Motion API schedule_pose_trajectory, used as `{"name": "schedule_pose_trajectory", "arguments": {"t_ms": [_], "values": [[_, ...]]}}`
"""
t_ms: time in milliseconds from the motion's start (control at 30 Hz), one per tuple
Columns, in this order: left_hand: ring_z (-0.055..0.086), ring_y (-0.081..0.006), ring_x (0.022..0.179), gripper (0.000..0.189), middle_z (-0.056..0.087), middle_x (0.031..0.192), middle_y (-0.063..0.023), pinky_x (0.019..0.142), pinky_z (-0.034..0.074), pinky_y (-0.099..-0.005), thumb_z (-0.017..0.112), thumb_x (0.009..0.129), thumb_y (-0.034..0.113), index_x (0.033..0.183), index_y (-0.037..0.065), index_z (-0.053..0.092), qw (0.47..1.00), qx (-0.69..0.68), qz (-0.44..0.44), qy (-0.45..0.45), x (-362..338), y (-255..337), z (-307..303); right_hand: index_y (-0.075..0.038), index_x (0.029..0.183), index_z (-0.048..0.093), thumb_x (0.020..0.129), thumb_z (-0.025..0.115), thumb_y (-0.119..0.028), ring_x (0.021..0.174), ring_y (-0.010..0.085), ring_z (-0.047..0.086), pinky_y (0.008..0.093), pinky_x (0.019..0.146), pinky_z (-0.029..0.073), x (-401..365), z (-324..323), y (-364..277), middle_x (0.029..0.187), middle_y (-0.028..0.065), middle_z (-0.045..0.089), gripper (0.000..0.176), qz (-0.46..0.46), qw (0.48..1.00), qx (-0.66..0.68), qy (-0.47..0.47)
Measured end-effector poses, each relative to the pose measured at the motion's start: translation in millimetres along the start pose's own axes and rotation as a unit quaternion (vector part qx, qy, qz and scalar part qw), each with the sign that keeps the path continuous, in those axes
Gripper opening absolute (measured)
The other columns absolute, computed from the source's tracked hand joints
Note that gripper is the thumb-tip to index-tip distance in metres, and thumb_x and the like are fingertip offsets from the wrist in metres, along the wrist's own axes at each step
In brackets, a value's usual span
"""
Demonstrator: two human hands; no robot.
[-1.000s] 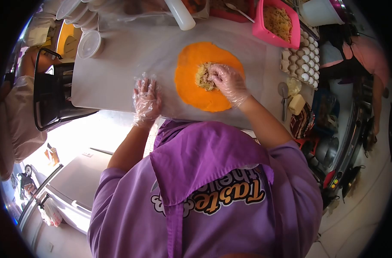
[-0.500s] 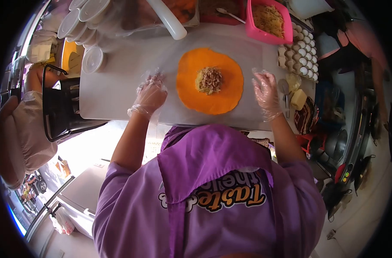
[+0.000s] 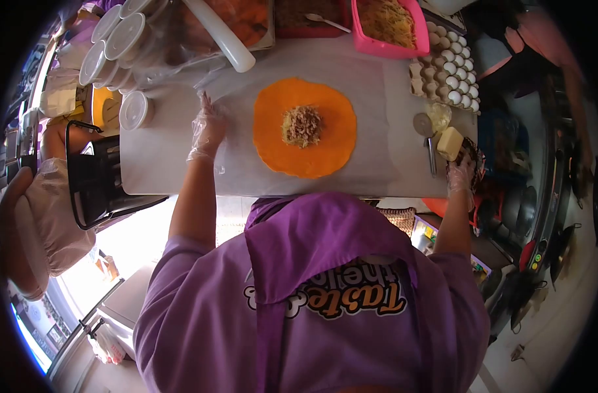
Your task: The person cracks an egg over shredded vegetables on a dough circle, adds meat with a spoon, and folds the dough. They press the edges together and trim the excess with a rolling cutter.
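Crowded along its far edge, the grey bench (image 3: 168, 157) carries a pink tub (image 3: 387, 29) of shredded food, a red tray (image 3: 305, 29) with a white spoon (image 3: 328, 23) lying over it, and a white roller (image 3: 223, 39) slanting inward. Stacked lidded containers (image 3: 102, 62) fill the far left corner, with a small tub (image 3: 135, 110) nearer. At the right stands an egg carton (image 3: 419, 82), partly filled with eggs (image 3: 466, 73). Orange dough (image 3: 269, 147) lies flat mid-bench, a mound of filling (image 3: 302, 126) near its centre. Between it and the gloved right hand (image 3: 461, 173) lie a cutting wheel (image 3: 423, 123) and a yellow block (image 3: 450, 143).

That hand is at a dark patterned bundle (image 3: 470, 152); whether its fingers grip it I cannot tell. The gloved left hand (image 3: 209, 128), left of the dough, has its fingers extended, with nothing visible in them.

Half a second ago the right hand was beside the dough; now it is farther right, at the bundle. The dough and filling look unchanged.
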State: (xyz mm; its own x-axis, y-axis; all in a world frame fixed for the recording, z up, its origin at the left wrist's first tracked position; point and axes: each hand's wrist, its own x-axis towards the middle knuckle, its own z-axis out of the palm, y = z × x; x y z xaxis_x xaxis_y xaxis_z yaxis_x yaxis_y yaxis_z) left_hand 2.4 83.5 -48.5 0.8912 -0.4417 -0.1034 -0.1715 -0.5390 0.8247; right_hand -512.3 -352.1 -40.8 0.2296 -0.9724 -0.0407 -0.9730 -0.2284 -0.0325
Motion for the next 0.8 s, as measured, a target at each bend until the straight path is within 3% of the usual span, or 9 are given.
{"name": "schedule_pose_trajectory", "arguments": {"t_ms": [100,233,333,367,433,533,633,667,800], "values": [[0.040,-0.0251,0.130,0.071,0.034,0.144,-0.0227,0.098,0.038,-0.0314,0.053,0.087,0.015,0.146,0.005,0.014,0.974,-0.212,-0.057,0.055,10.5,-14.3,-4.7,-0.027,0.141,0.032,0.078,0.063,-0.049,0.129,0.0430,0.031,0.0445,0.107,0.029,-11.3,-26.3,-11.3,0.142,0.0259,0.026,0.074,-0.013,1.000,-0.021,0.009],[0.051,-0.0268,0.119,0.055,0.050,0.131,-0.0202,0.095,0.041,-0.0318,0.052,0.084,0.008,0.138,0.007,0.038,0.995,-0.056,-0.032,0.073,11.2,-19.5,-9.2,-0.030,0.140,0.035,0.076,0.065,-0.051,0.131,0.0420,0.028,0.0416,0.109,0.027,1.8,-18.9,-9.2,0.144,0.0238,0.023,0.073,0.079,0.991,-0.108,0.015],[0.054,-0.0309,0.113,0.040,0.054,0.125,-0.0164,0.094,0.043,-0.0349,0.051,0.081,0.004,0.120,0.009,0.057,0.984,0.177,0.029,0.014,-26.1,19.7,-8.0,-0.024,0.138,0.040,0.077,0.066,-0.046,0.133,0.0373,0.026,0.0400,0.109,0.025,13.3,0.5,12.7,0.145,0.0227,0.023,0.070,0.062,0.997,0.055,0.009],[0.055,-0.0344,0.108,0.032,0.056,0.120,-0.0140,0.093,0.045,-0.0379,0.051,0.078,0.003,0.107,0.009,0.062,0.966,0.195,0.164,0.053,-33.0,4.2,1.2,-0.019,0.133,0.045,0.079,0.066,-0.039,0.130,0.0372,0.031,0.0414,0.107,0.028,18.5,4.0,18.5,0.140,0.0227,0.030,0.062,0.001,0.988,0.141,0.057],[0.055,-0.0346,0.107,0.032,0.055,0.121,-0.0130,0.094,0.044,-0.0392,0.056,0.078,0.005,0.109,0.010,0.060,0.970,0.189,0.152,-0.002,-66.8,22.2,3.0,-0.015,0.129,0.050,0.080,0.065,-0.032,0.127,0.0371,0.036,0.0428,0.106,0.031,15.9,0.0,21.4,0.135,0.0227,0.036,0.053,-0.059,0.968,0.221,0.106],[0.051,-0.0330,0.115,0.043,0.051,0.128,-0.0100,0.095,0.042,-0.0428,0.064,0.076,0.013,0.118,0.014,0.056,0.945,0.192,0.245,-0.101,-123.1,32.1,0.4,-0.006,0.106,0.056,0.076,0.058,-0.006,0.106,0.0363,0.052,0.0459,0.093,0.041,-32.0,-39.4,-37.7,0.109,0.0176,0.055,0.031,-0.237,0.896,0.128,0.354],[0.040,-0.0327,0.128,0.056,0.045,0.134,-0.0117,0.102,0.034,-0.0480,0.064,0.078,0.032,0.130,0.018,0.049,0.855,0.329,0.330,-0.225,-159.3,35.1,-8.7,-0.007,0.111,0.056,0.076,0.060,-0.004,0.111,0.0338,0.049,0.0440,0.096,0.040,-85.7,-46.1,-117.4,0.116,0.0138,0.053,0.035,-0.376,0.889,0.189,0.183],[0.032,-0.0347,0.133,0.063,0.039,0.139,-0.0153,0.106,0.025,-0.0520,0.059,0.082,0.039,0.137,0.015,0.042,0.848,0.347,0.292,-0.274,-162.8,34.6,-9.0,-0.008,0.116,0.056,0.076,0.062,-0.007,0.118,0.0325,0.045,0.0438,0.100,0.035,-98.6,-38.4,-140.2,0.121,0.0130,0.049,0.040,-0.425,0.878,0.194,0.102],[0.029,-0.0379,0.134,0.067,0.035,0.142,-0.0179,0.107,0.023,-0.0533,0.057,0.084,0.038,0.140,0.009,0.035,0.886,0.336,0.250,-0.199,-155.3,34.3,8.2,-0.009,0.135,0.042,0.087,0.053,-0.039,0.133,0.0384,0.021,0.0558,0.105,0.018,-149.1,-10.2,-238.9,0.146,0.0149,0.020,0.058,-0.457,0.884,0.094,-0.028]]}}
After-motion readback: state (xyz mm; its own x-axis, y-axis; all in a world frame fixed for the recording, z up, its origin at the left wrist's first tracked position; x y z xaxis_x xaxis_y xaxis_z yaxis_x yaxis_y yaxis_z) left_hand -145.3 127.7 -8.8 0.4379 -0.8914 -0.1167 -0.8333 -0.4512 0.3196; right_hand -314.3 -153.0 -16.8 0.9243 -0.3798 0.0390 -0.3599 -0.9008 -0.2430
